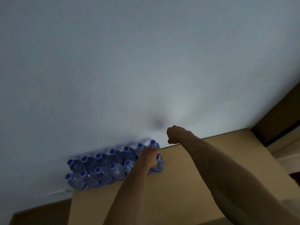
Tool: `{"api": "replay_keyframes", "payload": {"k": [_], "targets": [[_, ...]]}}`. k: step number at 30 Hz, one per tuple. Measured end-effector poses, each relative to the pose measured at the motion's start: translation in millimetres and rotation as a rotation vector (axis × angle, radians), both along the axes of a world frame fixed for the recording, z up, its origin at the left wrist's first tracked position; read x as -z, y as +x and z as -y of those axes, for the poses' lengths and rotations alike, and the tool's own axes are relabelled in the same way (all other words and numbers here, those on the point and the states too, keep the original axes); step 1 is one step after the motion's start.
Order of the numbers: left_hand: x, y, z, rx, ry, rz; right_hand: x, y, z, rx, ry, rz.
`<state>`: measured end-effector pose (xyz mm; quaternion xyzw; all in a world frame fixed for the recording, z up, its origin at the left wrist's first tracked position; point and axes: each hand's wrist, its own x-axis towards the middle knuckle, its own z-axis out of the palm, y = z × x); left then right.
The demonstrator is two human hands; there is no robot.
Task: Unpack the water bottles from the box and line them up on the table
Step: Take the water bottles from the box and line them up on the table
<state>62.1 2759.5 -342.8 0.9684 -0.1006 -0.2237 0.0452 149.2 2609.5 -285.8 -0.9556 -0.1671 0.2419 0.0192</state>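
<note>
Forearms cross the table [186,184]. Left hand [150,157] grips the end bottle [159,164] near its cap, closing the front row; right hand [174,133] is fisted, empty. Bottles probably heavy, thin-walled, slick: hold below the cap.

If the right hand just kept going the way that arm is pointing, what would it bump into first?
Probably the pale wall. The right hand, fingers curled and seemingly empty, reaches past the bottles, which sit to its left. Depth is unclear, so how near is uncertain.
</note>
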Motion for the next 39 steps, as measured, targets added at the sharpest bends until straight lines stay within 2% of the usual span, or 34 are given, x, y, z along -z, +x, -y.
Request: {"api": "replay_keyframes", "payload": {"k": [8,18,24,29,34,39], "targets": [[3,16,12,-0.064,0.031,-0.027,7,4,4,0.006,0.001,0.0],[8,19,3,0.067,0.042,0.049,20,-1,-4,-0.003,0.008,-0.03],[-25,43,10,-0.087,0.05,0.364,-9,-1,31,0.061,-0.013,0.038],[-78,65,75,-0.039,-0.002,0.518,-48,-6,79,0.206,-0.021,0.179],[-122,63,178,0.003,-0.025,0.507,-92,-25,156,0.368,0.019,0.276],[-150,49,296,0.095,-0.1,0.519,-124,-60,276,0.523,0.029,0.38]]}}
